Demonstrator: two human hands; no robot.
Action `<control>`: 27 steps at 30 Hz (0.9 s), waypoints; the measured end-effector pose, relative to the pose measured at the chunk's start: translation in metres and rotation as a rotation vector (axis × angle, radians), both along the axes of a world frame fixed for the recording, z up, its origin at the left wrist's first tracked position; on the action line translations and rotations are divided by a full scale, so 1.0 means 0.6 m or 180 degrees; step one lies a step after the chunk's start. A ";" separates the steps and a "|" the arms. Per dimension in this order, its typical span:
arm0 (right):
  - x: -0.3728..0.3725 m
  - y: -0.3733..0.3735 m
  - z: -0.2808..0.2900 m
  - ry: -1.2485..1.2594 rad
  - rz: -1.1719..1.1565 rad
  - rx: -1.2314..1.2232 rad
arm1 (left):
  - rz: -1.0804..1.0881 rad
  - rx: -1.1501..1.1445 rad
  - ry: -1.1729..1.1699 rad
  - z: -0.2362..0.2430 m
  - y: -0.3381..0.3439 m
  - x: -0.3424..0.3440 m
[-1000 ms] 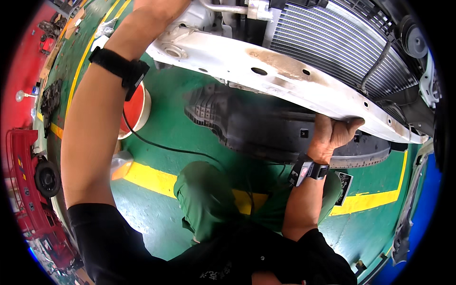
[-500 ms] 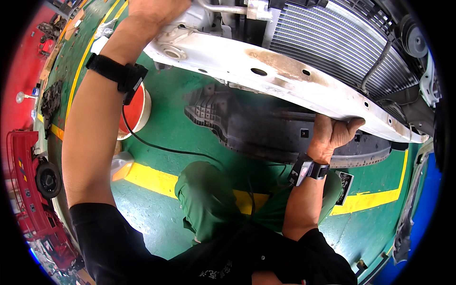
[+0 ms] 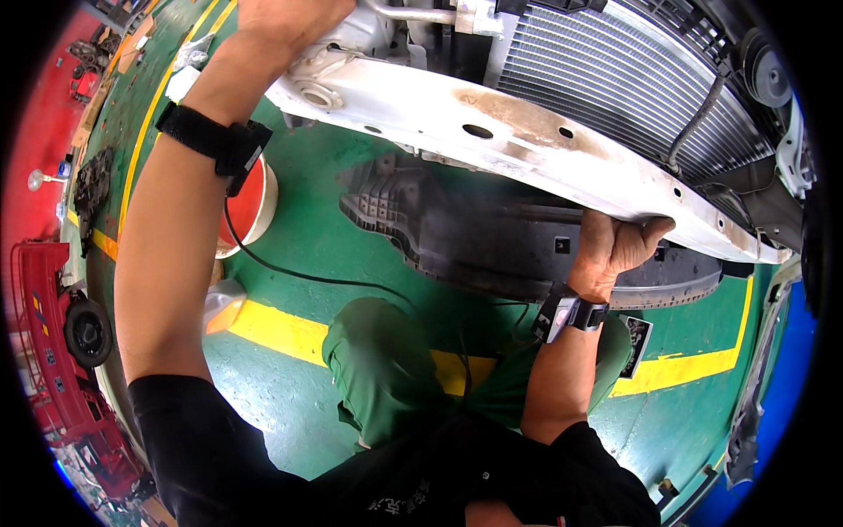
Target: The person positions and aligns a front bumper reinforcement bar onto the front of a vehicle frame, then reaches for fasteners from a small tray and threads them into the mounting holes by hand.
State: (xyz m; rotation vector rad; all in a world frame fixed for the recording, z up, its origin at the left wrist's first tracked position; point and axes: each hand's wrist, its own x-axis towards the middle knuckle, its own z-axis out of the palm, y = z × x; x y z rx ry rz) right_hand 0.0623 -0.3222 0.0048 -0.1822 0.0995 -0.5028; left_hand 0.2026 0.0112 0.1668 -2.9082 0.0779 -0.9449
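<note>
A long white metal crossmember (image 3: 527, 145) with oval holes and brown rusty stains runs across the front of a vehicle. From below, my right hand (image 3: 619, 246) grips its lower edge. The thumb lies against the front, while the fingers curl underneath out of sight. At the top left, my left hand (image 3: 303, 13) is up by the crossmember's left end, near a metal pipe (image 3: 421, 15). Its fingers are hidden or cut off by the picture's edge. Behind the crossmember stands a finned radiator (image 3: 623, 92).
Below the crossmember, a black plastic undertray (image 3: 492, 233) lies on the green floor. A red-lined bucket (image 3: 268, 206) and a plastic jug (image 3: 224, 306) stand at left. A black cable (image 3: 316, 280) hangs from my left wrist. A small tray of parts (image 3: 637, 347) sits by my right knee.
Both hands keep their places at the crossmember. Only a very slight shift of the whole view shows.
</note>
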 end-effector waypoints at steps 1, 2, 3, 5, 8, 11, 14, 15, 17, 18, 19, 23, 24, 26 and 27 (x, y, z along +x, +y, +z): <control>0.000 0.000 -0.001 -0.0013 0.0031 0.0035 | 0.0005 0.0007 0.0002 -0.002 0.003 0.002; 0.000 0.001 -0.001 -0.0012 0.0034 0.0039 | 0.0013 0.0109 -0.0053 -0.006 0.008 0.008; -0.001 0.001 0.000 -0.0031 0.0043 0.0061 | 0.0019 0.0208 -0.0109 -0.008 0.011 0.011; -0.001 0.002 -0.001 -0.0045 0.0045 0.0080 | -0.0060 0.0091 -0.0068 -0.005 0.008 0.006; -0.001 0.006 0.000 -0.0008 -0.0047 -0.0072 | -0.0169 0.0042 -0.0083 -0.007 0.010 0.006; 0.000 0.004 0.000 0.0029 -0.0061 -0.0053 | -0.0260 0.0304 -0.0212 -0.002 0.005 0.003; 0.001 -0.004 -0.003 -0.0028 -0.0034 0.0004 | -0.0318 0.0731 -0.0311 -0.014 0.016 0.020; 0.001 0.003 -0.004 -0.0036 0.0005 0.0027 | -0.0257 0.1029 -0.0320 -0.013 0.032 0.021; 0.002 0.004 -0.005 -0.0042 0.0010 0.0003 | -0.0198 0.1061 -0.0039 -0.008 0.031 0.019; 0.002 0.006 -0.005 -0.0031 0.0009 0.0007 | -0.0136 0.1095 0.0244 -0.005 0.031 0.017; 0.003 0.004 -0.005 -0.0019 -0.0008 -0.0006 | -0.0142 0.1081 0.0242 -0.002 0.025 0.014; 0.002 -0.004 -0.004 -0.0038 -0.0027 0.0000 | -0.0134 0.0903 0.0124 0.012 -0.009 -0.010; 0.002 -0.006 -0.003 -0.0050 -0.0023 -0.0003 | -0.0138 0.0825 -0.0032 0.017 -0.017 -0.017; 0.002 0.000 -0.003 -0.0070 0.0020 0.0014 | -0.0097 0.0787 -0.0090 0.012 -0.003 0.002; 0.002 0.002 -0.004 -0.0056 -0.0011 0.0016 | -0.0079 0.0734 -0.0141 0.005 0.006 0.014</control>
